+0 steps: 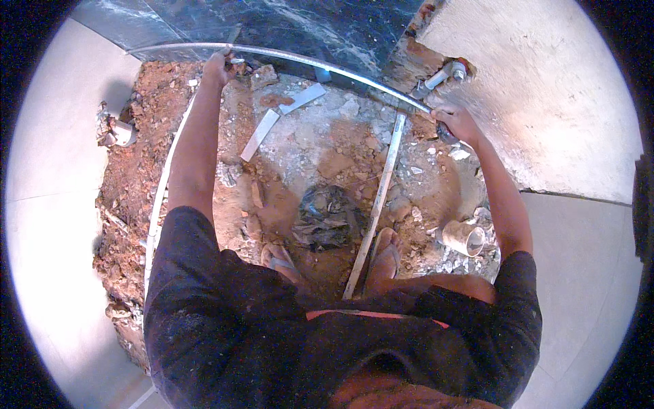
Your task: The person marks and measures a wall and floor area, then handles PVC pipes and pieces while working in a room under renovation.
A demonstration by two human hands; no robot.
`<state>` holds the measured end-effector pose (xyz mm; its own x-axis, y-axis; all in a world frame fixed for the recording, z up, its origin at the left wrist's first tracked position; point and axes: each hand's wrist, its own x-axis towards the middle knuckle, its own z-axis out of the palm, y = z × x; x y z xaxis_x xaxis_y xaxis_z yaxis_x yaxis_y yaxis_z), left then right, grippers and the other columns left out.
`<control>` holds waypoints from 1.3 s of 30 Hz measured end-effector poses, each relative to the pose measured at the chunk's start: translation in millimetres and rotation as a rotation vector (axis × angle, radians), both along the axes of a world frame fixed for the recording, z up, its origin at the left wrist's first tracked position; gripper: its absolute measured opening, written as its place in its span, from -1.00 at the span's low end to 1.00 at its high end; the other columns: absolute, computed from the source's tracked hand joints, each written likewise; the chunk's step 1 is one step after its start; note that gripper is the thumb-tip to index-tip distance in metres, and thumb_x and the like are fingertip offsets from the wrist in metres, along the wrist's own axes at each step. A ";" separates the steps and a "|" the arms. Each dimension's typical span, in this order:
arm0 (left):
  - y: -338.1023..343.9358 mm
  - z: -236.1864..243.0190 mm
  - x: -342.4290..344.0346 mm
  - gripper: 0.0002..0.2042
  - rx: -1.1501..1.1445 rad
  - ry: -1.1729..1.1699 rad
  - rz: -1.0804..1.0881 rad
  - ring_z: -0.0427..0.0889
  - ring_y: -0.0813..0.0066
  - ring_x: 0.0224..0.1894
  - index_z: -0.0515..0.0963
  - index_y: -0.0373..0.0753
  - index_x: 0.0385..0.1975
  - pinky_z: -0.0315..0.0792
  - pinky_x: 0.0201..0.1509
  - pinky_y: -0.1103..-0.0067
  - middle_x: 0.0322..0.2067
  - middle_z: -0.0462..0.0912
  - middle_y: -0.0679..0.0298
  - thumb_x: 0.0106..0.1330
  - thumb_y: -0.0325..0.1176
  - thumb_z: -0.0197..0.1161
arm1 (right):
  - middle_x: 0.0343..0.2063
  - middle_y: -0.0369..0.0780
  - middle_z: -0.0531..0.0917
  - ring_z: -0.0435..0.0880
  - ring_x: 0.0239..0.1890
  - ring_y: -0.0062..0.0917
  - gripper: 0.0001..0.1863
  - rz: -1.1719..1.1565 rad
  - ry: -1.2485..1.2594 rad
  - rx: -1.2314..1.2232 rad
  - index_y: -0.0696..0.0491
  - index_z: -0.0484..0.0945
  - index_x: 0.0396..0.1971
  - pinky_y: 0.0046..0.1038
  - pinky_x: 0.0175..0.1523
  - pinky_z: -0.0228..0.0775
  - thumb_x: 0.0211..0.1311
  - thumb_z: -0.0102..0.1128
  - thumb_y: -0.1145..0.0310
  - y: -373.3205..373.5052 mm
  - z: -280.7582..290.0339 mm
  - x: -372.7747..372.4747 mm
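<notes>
A long, thin metal bar [300, 53] runs from side to side along the foot of the dark marbled slab [300, 24]; the fisheye view bends it. My left hand [216, 68] is closed on the bar left of its middle, arm stretched forward. At the bar's right end, my right hand [458, 121] has its fingers wrapped round it. Something dark shows just under the right hand, too shaded to name. Close below the bar lie two flat, pale strips [261, 135], set at an angle to each other.
Broken earth and rubble [129, 232] fill the pit around my sandalled feet. A second straight bar [378, 204] lies between them, beside a crumpled black plastic bag [327, 218]. Pipe stubs stick out at right [464, 238] and left [122, 133]. Another pipe fitting [446, 73] sits near the right wall.
</notes>
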<state>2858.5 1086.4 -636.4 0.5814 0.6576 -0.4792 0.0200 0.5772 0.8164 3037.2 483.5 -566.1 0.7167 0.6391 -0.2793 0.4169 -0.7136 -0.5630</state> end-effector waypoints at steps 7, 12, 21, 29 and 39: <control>4.8 -13.2 8.9 -0.83 0.014 -0.005 0.020 0.46 0.43 -0.50 0.48 -0.18 -0.36 0.41 -0.59 0.50 -0.50 0.46 0.31 0.44 -0.25 0.15 | -0.35 -0.17 0.74 0.67 -0.29 -0.45 -0.65 0.123 -0.039 0.093 0.11 0.71 -0.23 -0.38 -0.06 0.46 0.29 0.19 0.11 3.9 -3.5 5.1; 18.3 -33.6 13.8 -0.86 0.066 0.005 -0.091 0.46 0.40 -0.49 0.48 -0.20 -0.31 0.43 -0.56 0.49 -0.47 0.48 0.27 0.43 -0.28 0.14 | -0.36 -0.16 0.74 0.67 -0.28 -0.45 -0.66 0.155 -0.068 0.144 0.13 0.70 -0.27 -0.39 -0.06 0.46 0.29 0.19 0.14 4.3 -9.0 9.7; 49.3 -84.6 27.8 -0.85 0.296 0.066 -0.189 0.48 0.40 -0.34 0.51 -0.18 -0.20 0.52 -0.47 0.47 -0.34 0.54 0.27 0.40 -0.26 0.20 | -0.41 -0.19 0.70 0.61 -0.30 -0.50 -0.66 0.094 -0.030 0.172 0.18 0.68 -0.29 -0.39 -0.06 0.41 0.27 0.21 0.16 5.6 -26.6 21.7; 78.7 -103.5 30.3 -0.76 0.094 -0.010 -0.320 0.53 0.36 -0.34 0.51 -0.26 -0.06 0.56 -0.45 0.52 -0.23 0.53 0.22 0.41 -0.25 0.19 | -0.45 -0.13 0.68 0.58 -0.38 -0.51 -0.67 0.282 -0.175 0.155 0.11 0.68 -0.31 -0.36 -0.14 0.42 0.28 0.22 0.10 1.1 -43.9 41.3; 87.9 -104.3 31.1 -0.87 0.263 -0.057 -0.448 0.56 0.41 -0.33 0.51 -0.28 -0.21 0.60 -0.35 0.59 -0.35 0.53 0.27 0.45 -0.34 0.12 | -0.48 -0.16 0.68 0.61 -0.39 -0.41 -0.58 0.229 -0.159 0.136 0.06 0.68 -0.38 -0.29 -0.15 0.43 0.27 0.19 -0.04 0.3 -25.8 33.1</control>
